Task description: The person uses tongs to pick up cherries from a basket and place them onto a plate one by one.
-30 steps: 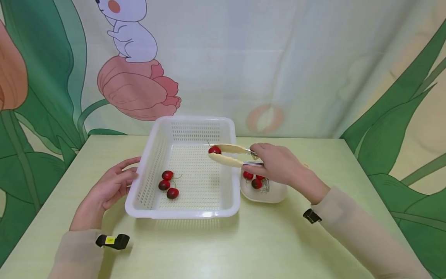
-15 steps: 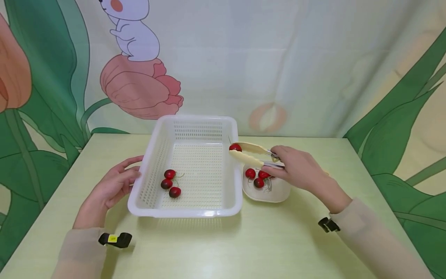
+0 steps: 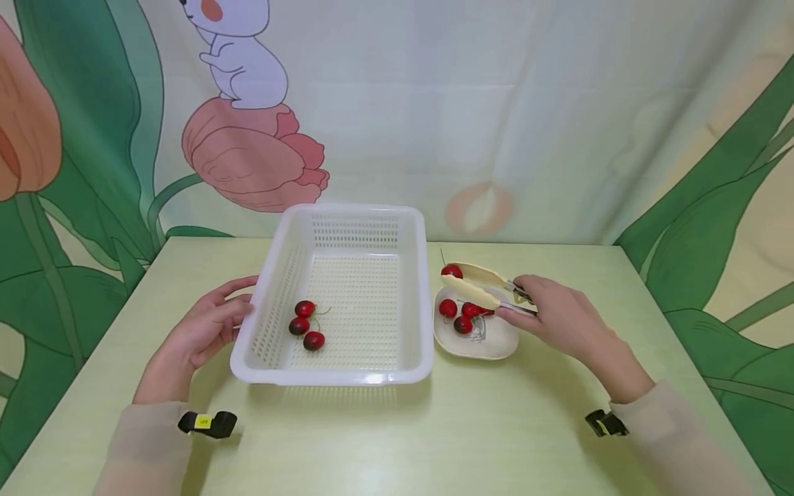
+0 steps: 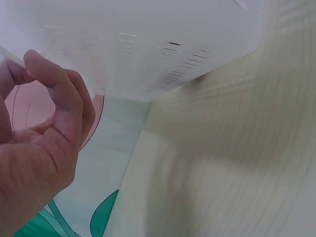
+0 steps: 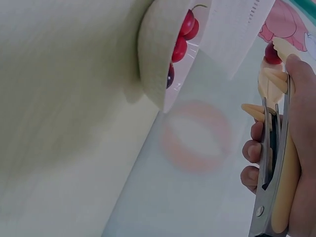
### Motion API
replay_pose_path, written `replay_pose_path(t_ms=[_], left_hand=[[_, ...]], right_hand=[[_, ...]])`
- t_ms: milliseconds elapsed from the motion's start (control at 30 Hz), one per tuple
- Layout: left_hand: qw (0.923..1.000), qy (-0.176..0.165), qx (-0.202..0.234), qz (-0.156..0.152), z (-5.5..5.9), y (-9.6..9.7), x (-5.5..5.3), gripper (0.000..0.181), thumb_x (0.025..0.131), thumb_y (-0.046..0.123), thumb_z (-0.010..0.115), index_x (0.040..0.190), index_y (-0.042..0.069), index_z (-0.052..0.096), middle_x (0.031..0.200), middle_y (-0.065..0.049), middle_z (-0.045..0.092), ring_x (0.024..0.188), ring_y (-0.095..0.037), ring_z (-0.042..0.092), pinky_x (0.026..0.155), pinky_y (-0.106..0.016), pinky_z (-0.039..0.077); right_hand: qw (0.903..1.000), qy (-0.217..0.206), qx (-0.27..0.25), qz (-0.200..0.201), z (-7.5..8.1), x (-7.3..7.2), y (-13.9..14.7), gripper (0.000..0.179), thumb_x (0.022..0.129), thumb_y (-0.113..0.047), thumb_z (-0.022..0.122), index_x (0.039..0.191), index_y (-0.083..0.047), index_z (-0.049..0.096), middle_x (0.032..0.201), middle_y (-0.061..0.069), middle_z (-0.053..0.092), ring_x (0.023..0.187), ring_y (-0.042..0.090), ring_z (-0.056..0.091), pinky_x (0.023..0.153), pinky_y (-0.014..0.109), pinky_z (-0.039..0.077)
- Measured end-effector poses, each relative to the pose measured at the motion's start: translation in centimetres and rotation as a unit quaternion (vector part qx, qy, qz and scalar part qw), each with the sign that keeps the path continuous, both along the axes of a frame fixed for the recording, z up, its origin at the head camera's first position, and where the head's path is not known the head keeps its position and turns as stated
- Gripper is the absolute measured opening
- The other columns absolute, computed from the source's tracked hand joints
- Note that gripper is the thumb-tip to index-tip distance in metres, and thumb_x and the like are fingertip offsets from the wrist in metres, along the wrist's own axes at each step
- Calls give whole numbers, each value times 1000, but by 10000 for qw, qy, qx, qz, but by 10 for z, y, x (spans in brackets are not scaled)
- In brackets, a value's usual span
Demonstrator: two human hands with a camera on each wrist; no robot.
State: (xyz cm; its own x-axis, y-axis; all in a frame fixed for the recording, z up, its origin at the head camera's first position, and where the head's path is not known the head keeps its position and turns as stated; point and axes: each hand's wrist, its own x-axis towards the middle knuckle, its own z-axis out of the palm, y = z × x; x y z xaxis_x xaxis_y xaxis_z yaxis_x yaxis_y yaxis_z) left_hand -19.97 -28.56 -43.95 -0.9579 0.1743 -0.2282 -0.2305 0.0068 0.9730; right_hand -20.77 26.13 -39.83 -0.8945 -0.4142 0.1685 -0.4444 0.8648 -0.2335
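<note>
Altogether, three cherries (image 3: pixel 299 326) in basket (image 3: pixel 356 289), four on dish (image 3: pixel 504 339), one in tongs (image 3: pixel 470 292)

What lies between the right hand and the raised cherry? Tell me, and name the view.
The tongs: the right hand grips them, and they hold the raised cherry. Head and right wrist views both show it.

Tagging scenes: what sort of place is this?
Probably an indoor tabletop recording setup: a pale table against a cartoon-printed backdrop, plus a black wrist device on the person.
</note>
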Motion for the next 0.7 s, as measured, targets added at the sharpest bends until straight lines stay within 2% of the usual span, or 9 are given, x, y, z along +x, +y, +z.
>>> replay_pose_path(t_ms=[133,433,700], left_hand=[[10000,-26,17,23,0,-1,0,63,101,12,62,155,17,31,127,8,61,108,-14,68,91,-35,56],[9999,-99,-18,69,0,1,0,66,100,14,64,157,18,30,131,6,58,110,-15,67,93,-36,55],[10000,-52,33,65,0,1,0,65,101,12,62,157,16,29,128,7,61,110,-16,68,92,-36,56]], right_hand=[[9999,-84,101,7,-7,4,2,49,93,-58,67,106,-11,62,81,-4,53,69,15,48,54,32,40],[9989,-343,287,124,-26,8,7,59,92,-63,65,113,-8,65,90,-3,61,76,15,54,62,33,47],[9980,-267,451,358,-39,9,8,56,91,-59,70,112,-8,66,91,-1,64,76,14,54,64,34,48]])
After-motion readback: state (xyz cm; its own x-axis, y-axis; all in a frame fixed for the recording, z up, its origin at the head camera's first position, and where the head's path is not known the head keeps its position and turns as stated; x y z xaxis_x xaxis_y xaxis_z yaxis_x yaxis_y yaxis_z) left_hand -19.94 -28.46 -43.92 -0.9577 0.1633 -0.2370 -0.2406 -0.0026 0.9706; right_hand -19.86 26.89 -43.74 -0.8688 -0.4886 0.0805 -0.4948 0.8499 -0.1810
